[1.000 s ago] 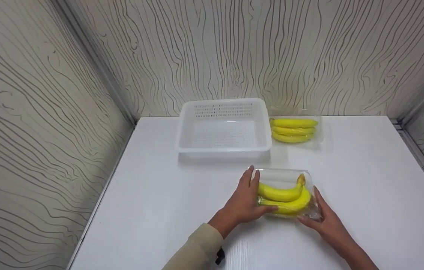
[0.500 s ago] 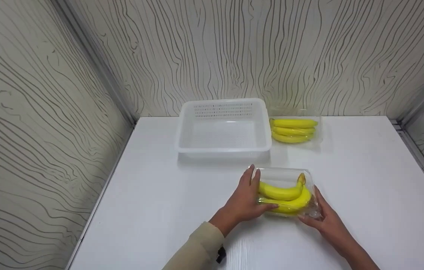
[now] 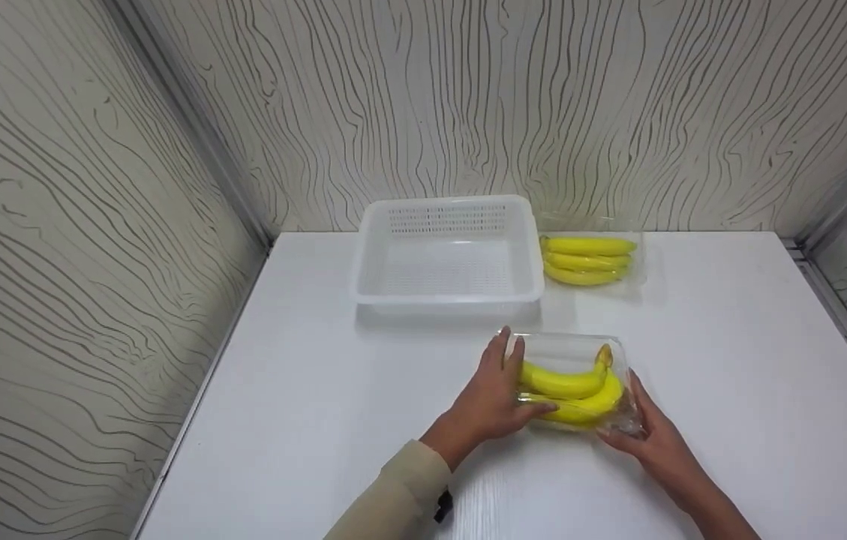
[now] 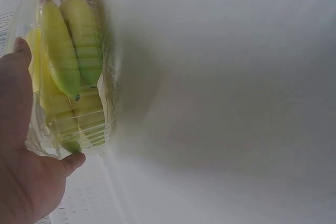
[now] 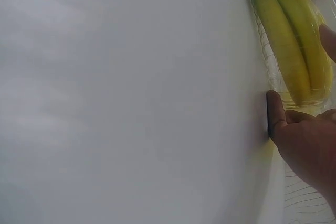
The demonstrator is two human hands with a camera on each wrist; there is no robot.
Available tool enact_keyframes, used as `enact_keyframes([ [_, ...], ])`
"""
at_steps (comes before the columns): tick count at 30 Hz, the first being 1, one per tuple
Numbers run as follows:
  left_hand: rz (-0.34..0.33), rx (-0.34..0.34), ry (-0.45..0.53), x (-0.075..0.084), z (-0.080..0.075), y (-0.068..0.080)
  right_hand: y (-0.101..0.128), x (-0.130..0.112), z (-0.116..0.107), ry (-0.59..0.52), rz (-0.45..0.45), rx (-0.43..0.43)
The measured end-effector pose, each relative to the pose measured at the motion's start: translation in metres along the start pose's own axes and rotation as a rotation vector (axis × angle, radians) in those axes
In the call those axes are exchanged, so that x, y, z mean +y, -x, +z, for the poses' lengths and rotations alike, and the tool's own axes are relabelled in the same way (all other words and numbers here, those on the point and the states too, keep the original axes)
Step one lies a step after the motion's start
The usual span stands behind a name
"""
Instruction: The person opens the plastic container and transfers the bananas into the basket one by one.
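A clear plastic clamshell box [image 3: 569, 346] with yellow bananas [image 3: 562, 384] in it is held between my two hands at the front of the table, in the head view. My left hand [image 3: 489, 399] grips its left end, fingers over the far corner and thumb on the near side. At the other end, my right hand [image 3: 656, 439] holds the right near corner between thumb and fingers. The left wrist view shows the greenish banana tips [image 4: 71, 85] through the ribbed plastic. In the right wrist view, fingertips [image 5: 274, 106] lie low at the box's end, beside the tabletop.
Behind the hands stands a white plastic basket [image 3: 447, 299] with slotted walls and nothing in it. Right beside it, a second clear box with several bananas [image 3: 588, 262] lies near the back wall [image 3: 461, 112]. Patterned panels border the white table [image 3: 303, 390].
The box of bananas and both hands have shifted very slightly away from me. Both hands keep their hold; the basket and second box stay in place.
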State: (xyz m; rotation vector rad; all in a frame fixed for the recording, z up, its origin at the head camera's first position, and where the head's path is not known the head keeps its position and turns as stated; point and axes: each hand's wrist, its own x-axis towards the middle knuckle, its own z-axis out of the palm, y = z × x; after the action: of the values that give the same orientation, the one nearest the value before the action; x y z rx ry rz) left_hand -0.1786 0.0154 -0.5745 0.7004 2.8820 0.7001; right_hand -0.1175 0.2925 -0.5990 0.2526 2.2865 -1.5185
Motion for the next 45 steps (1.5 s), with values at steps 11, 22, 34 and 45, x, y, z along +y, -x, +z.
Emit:
enact_keyframes([
  [11, 0.006, 0.022, -0.041, 0.0015, 0.0017, -0.0017, -0.0005, -0.0003, -0.0002, 0.011, 0.017, -0.007],
  [22, 0.004, 0.053, -0.050, 0.0045, 0.0013, -0.0027, 0.0027, -0.0010, 0.0034, 0.038, -0.005, 0.006],
  [34, -0.033, 0.040, 0.042, 0.0050, -0.0032, -0.0068, 0.0030, -0.0020, 0.0029, 0.046, -0.016, 0.026],
  [45, -0.045, 0.010, 0.053, 0.0035, -0.0045, -0.0084, 0.0017, 0.0012, 0.0026, 0.071, -0.045, 0.027],
])
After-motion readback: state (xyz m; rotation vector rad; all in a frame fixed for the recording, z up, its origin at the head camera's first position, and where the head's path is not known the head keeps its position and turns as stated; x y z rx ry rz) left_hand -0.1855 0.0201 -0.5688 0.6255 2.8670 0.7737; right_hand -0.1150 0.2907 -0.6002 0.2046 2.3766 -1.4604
